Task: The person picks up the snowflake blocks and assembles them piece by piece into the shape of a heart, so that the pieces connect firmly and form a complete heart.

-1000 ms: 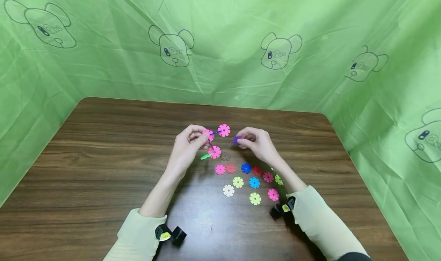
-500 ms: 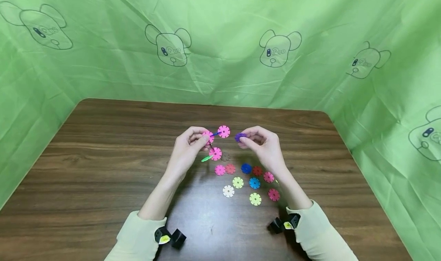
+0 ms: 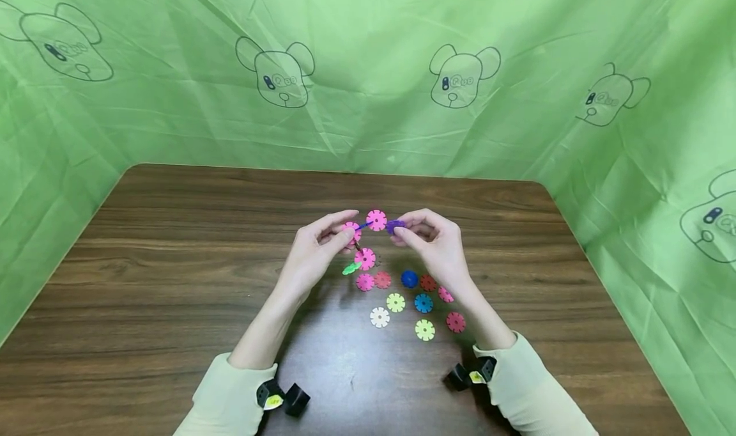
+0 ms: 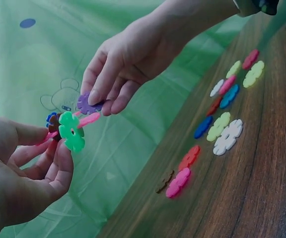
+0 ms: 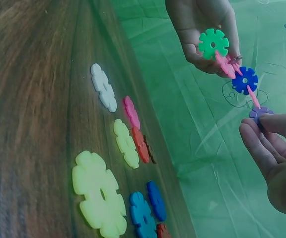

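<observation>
My left hand (image 3: 313, 250) pinches a pink notched snowflake disc (image 3: 352, 233) in a linked chain. Edge-on, a blue disc (image 5: 246, 81) joins it to the pink end disc (image 3: 376, 220). Below the fingers, a brown disc (image 4: 57, 124) leads to another pink disc (image 3: 365, 258), with a green disc (image 3: 351, 268) at that end. My right hand (image 3: 439, 247) holds a purple snowflake disc (image 3: 394, 226) between thumb and fingers. In the head view its edge meets the pink end disc's rim; the right wrist view shows them lined up, edge against edge. Both hands are raised above the table.
Loose discs lie on the wooden table (image 3: 201, 282) below the hands: a white one (image 3: 380, 318), a dark blue one (image 3: 409, 279), a light blue one (image 3: 423, 303), a yellow-green one (image 3: 425, 330) and several others. Green cloth (image 3: 368, 129) hangs behind the table.
My right hand has brought the purple disc leftward to the pink end disc after turning it to show more of its face. The left hand and chain have shifted slightly right.
</observation>
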`<state>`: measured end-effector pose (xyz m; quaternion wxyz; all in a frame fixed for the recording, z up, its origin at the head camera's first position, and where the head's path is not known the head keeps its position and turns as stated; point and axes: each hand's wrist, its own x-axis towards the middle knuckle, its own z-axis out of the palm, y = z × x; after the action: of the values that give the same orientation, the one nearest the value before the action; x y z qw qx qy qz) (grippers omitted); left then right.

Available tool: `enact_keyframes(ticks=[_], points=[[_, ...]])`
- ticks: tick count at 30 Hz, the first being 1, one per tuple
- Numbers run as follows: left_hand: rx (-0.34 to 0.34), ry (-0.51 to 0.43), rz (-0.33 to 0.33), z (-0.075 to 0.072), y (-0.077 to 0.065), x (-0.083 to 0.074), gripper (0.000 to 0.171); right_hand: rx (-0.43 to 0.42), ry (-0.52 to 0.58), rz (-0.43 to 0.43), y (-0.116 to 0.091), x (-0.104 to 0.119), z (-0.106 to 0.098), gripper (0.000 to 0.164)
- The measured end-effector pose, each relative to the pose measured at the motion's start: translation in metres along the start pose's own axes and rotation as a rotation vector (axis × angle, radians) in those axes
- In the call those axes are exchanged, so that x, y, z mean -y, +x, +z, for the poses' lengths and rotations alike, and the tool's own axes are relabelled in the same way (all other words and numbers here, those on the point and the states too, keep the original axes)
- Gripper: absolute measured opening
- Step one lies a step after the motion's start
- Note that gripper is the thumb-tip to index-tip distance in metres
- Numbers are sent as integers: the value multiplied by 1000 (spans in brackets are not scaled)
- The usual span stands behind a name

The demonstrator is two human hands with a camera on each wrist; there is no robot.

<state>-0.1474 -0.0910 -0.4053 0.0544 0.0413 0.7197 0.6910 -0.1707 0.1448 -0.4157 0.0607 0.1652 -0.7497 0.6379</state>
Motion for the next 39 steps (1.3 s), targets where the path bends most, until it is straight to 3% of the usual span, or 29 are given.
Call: enact_keyframes(ticks=[16, 27, 31, 39], points=[[80, 95, 46, -2, -1, 1, 38, -41, -141, -28, -2, 1, 2, 11], [175, 169, 77, -2, 1, 3, 43, -35, -149, -67, -3, 2, 4, 9], [181, 209, 80, -2, 2, 4, 48, -25, -142, -88, -2, 2, 5, 7], [174, 328, 195, -3, 0, 4, 46, -36, -155, -154, -2, 3, 5, 5]])
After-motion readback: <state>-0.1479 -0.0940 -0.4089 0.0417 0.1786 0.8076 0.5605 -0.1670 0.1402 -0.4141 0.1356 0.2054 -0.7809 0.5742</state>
